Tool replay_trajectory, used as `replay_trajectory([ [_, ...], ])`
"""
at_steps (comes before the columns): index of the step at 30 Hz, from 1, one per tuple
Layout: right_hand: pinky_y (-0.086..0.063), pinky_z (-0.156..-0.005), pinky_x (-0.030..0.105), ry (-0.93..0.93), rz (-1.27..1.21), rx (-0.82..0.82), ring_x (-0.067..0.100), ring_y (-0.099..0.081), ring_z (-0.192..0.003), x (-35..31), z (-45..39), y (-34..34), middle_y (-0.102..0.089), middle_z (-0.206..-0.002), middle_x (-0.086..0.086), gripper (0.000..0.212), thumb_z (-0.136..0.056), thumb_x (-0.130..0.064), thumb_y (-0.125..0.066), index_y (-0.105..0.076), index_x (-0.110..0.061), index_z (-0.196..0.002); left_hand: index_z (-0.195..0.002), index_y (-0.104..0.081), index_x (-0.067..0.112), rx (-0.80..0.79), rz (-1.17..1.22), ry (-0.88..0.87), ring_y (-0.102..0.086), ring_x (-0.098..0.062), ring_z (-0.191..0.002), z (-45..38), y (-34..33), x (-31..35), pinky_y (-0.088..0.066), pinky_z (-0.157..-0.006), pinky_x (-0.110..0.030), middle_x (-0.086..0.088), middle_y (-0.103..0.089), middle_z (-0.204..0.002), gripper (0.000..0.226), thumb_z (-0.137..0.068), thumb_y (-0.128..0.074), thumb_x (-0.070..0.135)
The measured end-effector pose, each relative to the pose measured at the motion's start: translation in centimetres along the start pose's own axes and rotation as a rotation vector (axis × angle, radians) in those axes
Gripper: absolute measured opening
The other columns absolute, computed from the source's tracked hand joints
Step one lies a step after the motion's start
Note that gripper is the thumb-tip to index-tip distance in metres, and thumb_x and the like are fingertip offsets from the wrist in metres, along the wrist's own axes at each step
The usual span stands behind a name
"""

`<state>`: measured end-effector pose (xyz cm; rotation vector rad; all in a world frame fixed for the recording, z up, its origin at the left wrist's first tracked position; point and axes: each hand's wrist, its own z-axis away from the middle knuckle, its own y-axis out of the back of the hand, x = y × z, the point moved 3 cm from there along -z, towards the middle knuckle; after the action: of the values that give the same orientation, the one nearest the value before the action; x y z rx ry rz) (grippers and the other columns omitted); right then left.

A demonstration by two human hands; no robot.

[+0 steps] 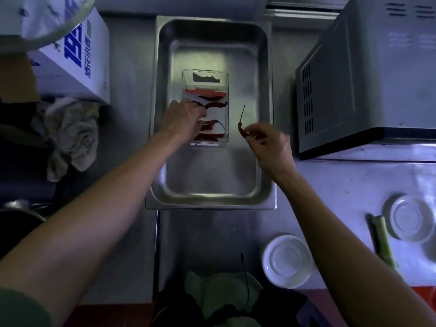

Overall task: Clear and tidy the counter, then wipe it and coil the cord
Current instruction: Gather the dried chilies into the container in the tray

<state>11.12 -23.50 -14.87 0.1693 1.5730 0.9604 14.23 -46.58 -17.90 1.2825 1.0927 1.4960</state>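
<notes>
A steel tray [212, 190] lies on the counter in the middle. Inside it sits a clear plastic box [224, 90] with several dried red chillies [215, 105]. My left hand [182, 119] rests at the box's left side, fingers curled on the chillies; whether it grips one I cannot tell. My right hand [271, 142] hovers over the tray's right rim and pinches a single dried red chilli [241, 128] with its stem pointing up. A crumpled cloth [73, 133] lies at the left of the tray.
A microwave [368, 86] stands at the right. Two white bowls [286, 261] [411, 217] and a green vegetable stalk [383, 241] lie on the counter at the lower right. A white and blue carton [77, 60] stands at the upper left. Green leaves [221, 291] and a thin dark cord [245, 279] are near the front edge.
</notes>
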Motion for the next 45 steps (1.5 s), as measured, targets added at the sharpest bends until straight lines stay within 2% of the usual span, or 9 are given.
replay_trajectory([
  [6, -0.056, -0.078, 0.03, 0.083, 0.056, -0.03, 0.013, -0.064, -0.085, -1.3, -2.9, -2.4, -0.069, -0.1, 0.001, 0.015, -0.092, -0.007, -0.065, -0.07, -0.009, -0.106, -0.111, -0.071, 0.007, 0.188, 0.107, 0.044, -0.058, -0.035, -0.108, 1.4, -0.2, -2.3, -0.042, -0.091, -0.044, -0.012, -0.071, -0.109, 0.026, -0.086, -0.063, 0.008],
  [9, -0.055, -0.077, 0.03, 0.125, 0.095, -0.063, 0.011, -0.063, -0.084, -2.1, -5.0, -3.9, -0.069, -0.098, 0.001, 0.012, -0.093, -0.008, -0.064, -0.071, -0.01, -0.102, -0.105, -0.072, 0.007, 0.265, 0.14, 0.055, -0.057, -0.031, -0.109, 2.3, -0.1, -2.8, -0.041, -0.087, -0.042, -0.008, -0.069, -0.106, 0.021, -0.087, -0.061, 0.008],
  [13, -0.056, -0.08, 0.027, 0.238, 0.172, -0.116, 0.011, -0.064, -0.088, -3.3, -7.1, -5.9, -0.071, -0.102, 0.004, 0.014, -0.092, -0.007, -0.065, -0.071, -0.01, -0.105, -0.107, -0.07, 0.01, 0.246, 0.19, 0.135, -0.053, -0.027, -0.113, 3.4, -0.2, -3.8, -0.04, -0.087, -0.041, -0.004, -0.067, -0.111, 0.021, -0.088, -0.06, 0.01],
  [20, -0.055, -0.087, 0.033, 0.241, 0.282, -0.149, 0.019, -0.068, -0.096, -4.4, -8.7, -9.0, -0.075, -0.104, 0.003, 0.019, -0.09, -0.006, -0.065, -0.075, -0.013, -0.105, -0.104, -0.07, 0.012, 0.246, 0.204, 0.177, -0.055, -0.029, -0.109, 5.7, -0.5, -4.5, -0.044, -0.082, -0.042, -0.003, -0.068, -0.111, 0.02, -0.086, -0.061, 0.01],
  [24, -0.05, -0.093, 0.037, 0.313, 0.396, -0.135, 0.025, -0.067, -0.104, -4.8, -7.7, -8.1, -0.074, -0.109, 0.007, 0.02, -0.09, -0.008, -0.065, -0.075, -0.009, -0.107, -0.108, -0.069, 0.013, 0.219, 0.212, 0.161, -0.057, -0.027, -0.108, 6.2, -0.5, -3.3, -0.045, -0.085, -0.042, -0.003, -0.067, -0.112, 0.021, -0.088, -0.064, 0.013],
  [29, -0.049, -0.096, 0.045, 0.241, 0.405, -0.166, 0.028, -0.061, -0.113, -4.0, -4.6, -4.9, -0.07, -0.12, 0.008, 0.025, -0.093, -0.009, -0.06, -0.069, -0.009, -0.117, -0.115, -0.067, 0.013, 0.178, 0.205, 0.144, -0.055, -0.027, -0.112, 6.9, -0.2, -1.2, -0.043, -0.092, -0.042, -0.004, -0.067, -0.117, 0.025, -0.093, -0.06, 0.02],
  [36, -0.049, -0.099, 0.043, 0.123, 0.343, -0.134, 0.027, -0.061, -0.118, -0.6, 2.4, 0.1, -0.068, -0.126, 0.006, 0.032, -0.092, -0.014, -0.063, -0.066, -0.014, -0.124, -0.123, -0.062, 0.012, -0.004, 0.087, 0.101, -0.052, -0.031, -0.116, 8.7, -0.4, 2.9, -0.043, -0.094, -0.047, -0.009, -0.064, -0.122, 0.033, -0.095, -0.053, 0.026],
  [41, -0.051, -0.091, 0.038, -0.007, 0.275, -0.082, 0.032, -0.064, -0.11, 3.0, 8.2, 3.2, -0.07, -0.121, 0.011, 0.039, -0.089, -0.014, -0.066, -0.066, -0.015, -0.128, -0.132, -0.057, 0.016, -0.089, -0.006, 0.054, -0.054, -0.033, -0.123, 9.8, -0.7, 8.1, -0.043, -0.095, -0.046, -0.01, -0.061, -0.133, 0.042, -0.095, -0.055, 0.035],
  [45, -0.045, -0.098, 0.036, -0.083, 0.315, -0.047, 0.029, -0.059, -0.12, 6.3, 13.5, 6.1, -0.065, -0.132, 0.006, 0.042, -0.092, -0.023, -0.065, -0.062, -0.019, -0.133, -0.138, -0.052, 0.019, -0.184, -0.043, 0.032, -0.053, -0.032, -0.124, 11.2, -1.8, 13.5, -0.045, -0.097, -0.046, -0.009, -0.058, -0.138, 0.046, -0.097, -0.052, 0.041],
])
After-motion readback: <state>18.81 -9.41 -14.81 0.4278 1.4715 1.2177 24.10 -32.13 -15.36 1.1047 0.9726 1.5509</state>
